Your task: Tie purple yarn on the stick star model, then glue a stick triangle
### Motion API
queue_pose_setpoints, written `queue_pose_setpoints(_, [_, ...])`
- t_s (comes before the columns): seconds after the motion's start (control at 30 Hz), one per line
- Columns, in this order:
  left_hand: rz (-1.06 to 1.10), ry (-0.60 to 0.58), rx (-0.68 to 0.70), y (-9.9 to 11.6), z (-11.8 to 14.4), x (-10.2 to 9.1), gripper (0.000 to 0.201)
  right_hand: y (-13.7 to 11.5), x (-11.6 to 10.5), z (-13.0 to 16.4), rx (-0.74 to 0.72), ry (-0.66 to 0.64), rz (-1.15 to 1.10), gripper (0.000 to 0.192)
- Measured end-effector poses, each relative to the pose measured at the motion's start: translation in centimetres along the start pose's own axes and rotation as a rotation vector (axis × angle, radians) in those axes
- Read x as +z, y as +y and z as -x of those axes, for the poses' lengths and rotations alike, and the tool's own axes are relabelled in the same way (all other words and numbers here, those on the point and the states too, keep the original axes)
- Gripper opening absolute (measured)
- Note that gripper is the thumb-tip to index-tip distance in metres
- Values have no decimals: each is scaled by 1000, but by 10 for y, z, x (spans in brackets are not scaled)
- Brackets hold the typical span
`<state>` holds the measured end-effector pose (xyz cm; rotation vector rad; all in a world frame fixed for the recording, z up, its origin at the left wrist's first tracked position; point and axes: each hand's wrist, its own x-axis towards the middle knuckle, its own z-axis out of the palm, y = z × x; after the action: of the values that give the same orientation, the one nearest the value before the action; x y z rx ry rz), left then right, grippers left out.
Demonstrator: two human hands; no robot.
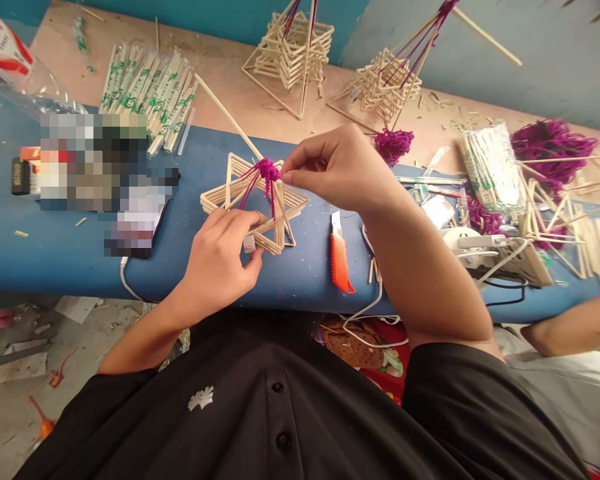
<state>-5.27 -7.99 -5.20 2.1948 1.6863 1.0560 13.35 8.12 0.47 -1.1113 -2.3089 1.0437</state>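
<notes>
In front of me on the blue table stands a small frame of stacked wooden sticks [215, 193]. Purple yarn [269, 169] is bunched into a knot at its top, with strands running down to the sticks, and one long stick [227, 115] slants up and away from the knot. My left hand [223, 257] grips the near left side of the frame, thumb and fingers around its edge. Thumb and forefinger of my right hand [325, 167] are pinched together just right of the knot; what they hold is too small to make out. An orange utility knife [339, 257] lies right of the frame.
Two similar stick frames [300, 50] stand at the back. Wrapped chopsticks [147, 93] lie back left, near a phone [143, 217] on a white cable. Purple yarn bundles [555, 150], a power strip [463, 240] and loose sticks fill the right. Another person's arm [575, 320] shows lower right.
</notes>
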Motion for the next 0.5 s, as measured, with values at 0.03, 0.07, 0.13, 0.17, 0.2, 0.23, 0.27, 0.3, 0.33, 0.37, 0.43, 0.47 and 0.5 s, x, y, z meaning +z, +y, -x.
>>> queue_pose_setpoints(0.03, [-6, 1, 9, 0, 1, 1, 31, -4, -1, 0, 11, 40, -7, 5])
queue_pose_setpoints(0.07, [-11, 2, 16, 0, 1, 1, 29, -8, -3, -1, 25, 85, -13, 7])
queue_pose_setpoints(0.13, [-13, 11, 26, -1, 1, 2, 27, -17, -6, -3, 56, 184, -23, 15])
queue_pose_setpoints(0.17, [-14, 16, 32, -2, 1, 3, 27, -21, -8, -5, 70, 227, -26, 18])
queue_pose_setpoints(0.2, [-16, 21, 38, -2, 1, 3, 27, -24, -10, -6, 74, 269, -32, 20])
queue_pose_setpoints(0.23, [-18, 27, 43, -3, 2, 4, 27, -26, -13, -9, 66, 305, -39, 21])
queue_pose_setpoints(0.27, [-21, 33, 48, -3, 2, 4, 28, -28, -15, -11, 50, 335, -45, 22])
queue_pose_setpoints(0.3, [-24, 37, 51, -4, 2, 4, 29, -29, -19, -13, 30, 364, -49, 22])
queue_pose_setpoints(0.33, [-27, 40, 51, -4, 2, 4, 29, -30, -22, -16, 14, 389, -51, 23])
queue_pose_setpoints(0.37, [-32, 43, 48, -4, 2, 5, 29, -32, -26, -18, -3, 415, -60, 25])
queue_pose_setpoints(0.43, [-41, 45, 43, -5, 3, 5, 29, -35, -34, -22, -30, 465, -91, 29])
queue_pose_setpoints(0.47, [-44, 43, 41, -5, 3, 5, 29, -38, -38, -23, -48, 494, -110, 30])
queue_pose_setpoints(0.5, [-47, 40, 40, -5, 3, 5, 29, -40, -42, -25, -72, 519, -129, 29])
